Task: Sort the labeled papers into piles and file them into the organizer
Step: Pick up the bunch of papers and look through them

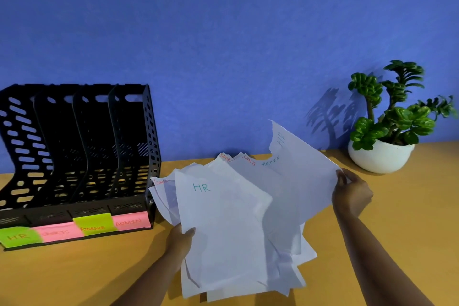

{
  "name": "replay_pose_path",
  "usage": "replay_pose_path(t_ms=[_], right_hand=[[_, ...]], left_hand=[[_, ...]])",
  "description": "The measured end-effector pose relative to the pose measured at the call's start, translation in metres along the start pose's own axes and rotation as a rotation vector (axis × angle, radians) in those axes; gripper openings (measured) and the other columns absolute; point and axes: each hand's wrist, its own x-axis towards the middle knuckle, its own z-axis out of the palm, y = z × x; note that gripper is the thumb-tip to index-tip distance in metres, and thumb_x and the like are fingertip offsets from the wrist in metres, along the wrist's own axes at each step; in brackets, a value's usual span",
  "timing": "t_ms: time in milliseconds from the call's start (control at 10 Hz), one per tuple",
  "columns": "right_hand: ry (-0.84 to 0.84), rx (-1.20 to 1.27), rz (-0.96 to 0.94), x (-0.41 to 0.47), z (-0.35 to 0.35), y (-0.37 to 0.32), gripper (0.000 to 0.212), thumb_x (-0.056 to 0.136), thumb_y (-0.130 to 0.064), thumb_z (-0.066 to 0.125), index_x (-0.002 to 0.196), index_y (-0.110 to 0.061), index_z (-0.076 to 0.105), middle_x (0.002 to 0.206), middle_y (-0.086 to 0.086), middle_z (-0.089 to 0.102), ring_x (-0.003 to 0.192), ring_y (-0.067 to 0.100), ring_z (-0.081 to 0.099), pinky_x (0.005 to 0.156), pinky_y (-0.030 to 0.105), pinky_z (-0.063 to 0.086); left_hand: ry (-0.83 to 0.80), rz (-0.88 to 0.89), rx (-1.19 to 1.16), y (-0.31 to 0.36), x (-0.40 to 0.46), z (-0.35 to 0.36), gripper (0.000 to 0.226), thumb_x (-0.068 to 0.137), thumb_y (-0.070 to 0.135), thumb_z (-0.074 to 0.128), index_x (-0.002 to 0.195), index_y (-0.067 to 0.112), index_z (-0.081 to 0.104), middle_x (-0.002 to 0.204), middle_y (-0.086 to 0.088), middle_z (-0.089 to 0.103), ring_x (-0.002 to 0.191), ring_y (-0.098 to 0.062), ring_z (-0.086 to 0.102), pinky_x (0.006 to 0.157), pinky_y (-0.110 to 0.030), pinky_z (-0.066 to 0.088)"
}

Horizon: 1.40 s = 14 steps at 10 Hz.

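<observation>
A loose heap of white labeled papers (280, 208) lies on the wooden table, with SPORTS, ADMIN and FINANCE labels showing at the far edges. My left hand (180, 241) grips the left edge of the top sheet marked HR (223, 226). My right hand (351, 194) pinches the right corner of another HR sheet (303, 166), which is lifted and tilted up off the heap. The black four-slot organizer (82, 151) stands at the left, with sticky labels HR, SPORTS, FINANCE and ADMIN along its front. Its slots look empty.
A green plant in a white round pot (381, 156) stands at the back right against the blue wall. Bare wooden table (397, 218) lies right of the heap and in front of the organizer.
</observation>
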Motion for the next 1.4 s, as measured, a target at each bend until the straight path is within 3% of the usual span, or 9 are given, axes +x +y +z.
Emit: replay_pose_path(t_ms=[400, 600, 700, 900, 1000, 1100, 1200, 1300, 1400], right_hand=[[0.003, 0.032, -0.174, 0.015, -0.012, -0.069, 0.032, 0.092, -0.018, 0.053, 0.115, 0.002, 0.063, 0.114, 0.024, 0.065, 0.109, 0.036, 0.058, 0.095, 0.035, 0.042], [-0.203, 0.030, 0.046, 0.018, 0.008, -0.061, 0.028, 0.087, -0.018, 0.059, 0.103, 0.002, 0.068, 0.109, 0.022, 0.067, 0.105, 0.037, 0.060, 0.092, 0.041, 0.046], [-0.391, -0.042, 0.280, 0.019, 0.023, -0.038, 0.026, 0.085, -0.020, 0.062, 0.093, 0.005, 0.063, 0.084, 0.020, 0.061, 0.074, 0.032, 0.058, 0.064, 0.038, 0.047], [-0.666, 0.086, 0.551, -0.010, 0.033, 0.016, 0.022, 0.087, -0.001, 0.056, 0.068, -0.010, 0.049, 0.076, 0.006, 0.052, 0.063, 0.016, 0.051, 0.035, 0.018, 0.048], [-0.760, 0.009, 0.558, -0.030, 0.037, 0.035, 0.021, 0.085, 0.001, 0.058, 0.070, -0.012, 0.049, 0.080, 0.009, 0.053, 0.065, 0.017, 0.053, 0.037, 0.018, 0.050], [-0.849, -0.296, 0.395, -0.052, 0.046, 0.050, 0.013, 0.087, -0.011, 0.059, 0.075, -0.009, 0.054, 0.092, 0.013, 0.053, 0.079, 0.028, 0.059, 0.063, 0.029, 0.049], [-0.955, -0.473, 0.225, -0.074, 0.056, 0.057, 0.021, 0.088, -0.023, 0.058, 0.083, -0.004, 0.066, 0.091, 0.014, 0.059, 0.079, 0.022, 0.053, 0.068, 0.025, 0.037], [-0.915, -0.353, 0.306, -0.083, 0.059, 0.055, 0.026, 0.086, -0.028, 0.061, 0.065, -0.012, 0.063, 0.079, 0.010, 0.062, 0.075, 0.024, 0.056, 0.069, 0.027, 0.038], [-0.610, -0.400, 0.281, -0.073, 0.052, 0.060, 0.021, 0.091, -0.019, 0.048, 0.083, -0.018, 0.068, 0.111, 0.014, 0.066, 0.107, 0.031, 0.058, 0.090, 0.031, 0.043]], left_hand=[[-0.023, -0.117, -0.027, -0.009, 0.010, -0.004, 0.034, 0.092, 0.004, 0.050, 0.126, -0.003, 0.052, 0.123, -0.024, 0.059, 0.097, -0.033, 0.056, 0.091, -0.041, 0.047], [-0.024, -0.141, -0.044, -0.010, 0.010, -0.004, 0.036, 0.094, 0.007, 0.048, 0.128, -0.002, 0.050, 0.122, -0.023, 0.059, 0.099, -0.036, 0.057, 0.085, -0.038, 0.046], [-0.027, -0.154, -0.039, -0.010, 0.009, -0.002, 0.039, 0.095, 0.011, 0.045, 0.133, 0.001, 0.045, 0.128, -0.021, 0.056, 0.111, -0.039, 0.055, 0.093, -0.041, 0.046], [0.011, -0.220, -0.154, -0.009, 0.008, -0.001, 0.040, 0.099, 0.020, 0.037, 0.131, -0.003, 0.046, 0.130, -0.024, 0.054, 0.110, -0.039, 0.054, 0.099, -0.043, 0.043], [0.048, -0.258, -0.262, -0.002, 0.000, -0.003, 0.048, 0.101, 0.030, 0.032, 0.135, -0.001, 0.043, 0.138, -0.021, 0.048, 0.124, -0.039, 0.048, 0.104, -0.043, 0.038], [0.026, -0.221, -0.308, 0.000, -0.006, -0.002, 0.054, 0.098, 0.040, 0.033, 0.135, 0.003, 0.044, 0.138, -0.019, 0.049, 0.126, -0.038, 0.047, 0.104, -0.043, 0.038], [-0.037, -0.146, -0.227, -0.005, -0.004, -0.002, 0.044, 0.094, 0.028, 0.051, 0.128, 0.001, 0.051, 0.131, -0.019, 0.055, 0.120, -0.039, 0.052, 0.099, -0.044, 0.042], [-0.016, -0.115, -0.124, -0.012, -0.005, -0.002, 0.037, 0.090, 0.005, 0.056, 0.126, -0.003, 0.051, 0.129, -0.024, 0.056, 0.115, -0.040, 0.055, 0.098, -0.046, 0.046], [0.024, -0.127, -0.077, -0.014, -0.004, -0.004, 0.037, 0.092, 0.002, 0.052, 0.129, -0.002, 0.050, 0.131, -0.023, 0.055, 0.117, -0.040, 0.053, 0.098, -0.045, 0.045]])
